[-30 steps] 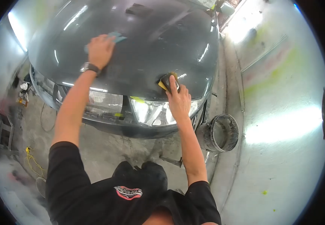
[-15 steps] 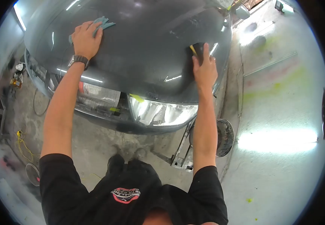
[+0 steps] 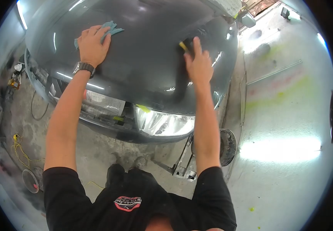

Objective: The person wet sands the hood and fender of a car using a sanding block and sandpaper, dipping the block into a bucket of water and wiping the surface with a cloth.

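Observation:
A dark grey car hood (image 3: 139,57) stretches in front of me, glossy with light streaks. On its left part my left hand (image 3: 94,45) presses down on a crumpled blue cloth (image 3: 114,30), which sticks out past the fingers on both sides. My right hand (image 3: 200,67) grips a black sanding block (image 3: 190,45) with a yellow edge, held against the right part of the hood. The index finger lies extended along the block, and the palm hides much of it. Below the hood is a headlight (image 3: 164,122) with yellow-green tape at its corner.
A wall with paint smears (image 3: 278,96) runs along the right. Near the bumper stand a metal frame (image 3: 181,165) and a dark round bucket (image 3: 228,146). At left, a yellow cord (image 3: 19,148) and a round container (image 3: 31,180) are on the floor.
My right hand has moved left and inward across the hood with the sanding block. The left hand and cloth appear slightly farther right, while the whole view has shifted a little.

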Demonstrator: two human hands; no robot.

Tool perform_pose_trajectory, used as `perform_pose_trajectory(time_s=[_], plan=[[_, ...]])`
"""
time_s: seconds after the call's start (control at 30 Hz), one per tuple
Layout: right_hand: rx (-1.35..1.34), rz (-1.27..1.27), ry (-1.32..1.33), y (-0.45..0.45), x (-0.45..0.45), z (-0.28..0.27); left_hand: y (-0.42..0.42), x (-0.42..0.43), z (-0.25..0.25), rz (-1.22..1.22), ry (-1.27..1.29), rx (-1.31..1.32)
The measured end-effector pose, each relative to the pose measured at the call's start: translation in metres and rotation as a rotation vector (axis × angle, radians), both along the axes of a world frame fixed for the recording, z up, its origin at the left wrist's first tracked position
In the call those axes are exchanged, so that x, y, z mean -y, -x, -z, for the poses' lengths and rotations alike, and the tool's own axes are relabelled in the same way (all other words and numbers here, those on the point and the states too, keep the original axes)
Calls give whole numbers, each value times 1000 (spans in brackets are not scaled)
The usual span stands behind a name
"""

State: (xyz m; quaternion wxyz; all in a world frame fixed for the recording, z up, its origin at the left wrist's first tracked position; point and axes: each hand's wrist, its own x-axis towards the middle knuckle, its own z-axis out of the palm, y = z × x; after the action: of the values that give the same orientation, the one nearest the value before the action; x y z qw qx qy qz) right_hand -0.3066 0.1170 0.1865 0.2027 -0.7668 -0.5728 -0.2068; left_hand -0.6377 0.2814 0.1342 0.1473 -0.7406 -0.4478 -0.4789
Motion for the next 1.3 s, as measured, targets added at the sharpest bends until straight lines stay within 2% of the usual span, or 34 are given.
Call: perform_pose_trajectory(time_s=[0.13,0.23,0.33,0.43,0.47,0.57,0.67,0.73,0.77,0.9,0.97,1.0,1.07,1.1,1.2,1.23,1.27,1.3], plan=[[-54,-21,63,28,38,12,0,0,2,12,15,14],[-28,33,19,-18,-20,-14,-2,0,1,14,3,19],[-57,92,-5,-7,-37,-27,0,1,0,5,0,22],[-9,26,82,71,20,6,0,3,-2,18,0,28],[63,-118,-93,83,38,36,0,4,-2,24,-1,31],[-18,-35,48,69,31,16,0,3,-3,32,1,29],[-27,89,40,2,-51,-29,0,2,-2,39,4,39],[-45,105,99,-3,-71,-43,1,-2,-2,18,7,19],[-31,78,58,2,-64,-31,1,-1,1,15,16,5],[9,4,-85,116,35,33,-1,0,-1,36,-35,50],[-57,-81,-64,149,81,80,-2,4,-3,24,-79,37],[-171,-93,-103,155,94,92,1,8,2,29,-90,57],[-380,-125,-205,153,116,97,3,12,-3,43,-129,111],[-652,-49,-108,154,137,76,0,36,-17,3,-214,129],[-1143,-164,-568,116,164,105,-24,102,-20,533,107,343],[-1370,-130,-557,115,183,88,-41,153,-24,617,323,383],[-1348,-119,-622,106,190,97,-63,188,-7,801,377,377],[-1390,-137,-582,102,204,93,-78,217,16,1054,867,384]])
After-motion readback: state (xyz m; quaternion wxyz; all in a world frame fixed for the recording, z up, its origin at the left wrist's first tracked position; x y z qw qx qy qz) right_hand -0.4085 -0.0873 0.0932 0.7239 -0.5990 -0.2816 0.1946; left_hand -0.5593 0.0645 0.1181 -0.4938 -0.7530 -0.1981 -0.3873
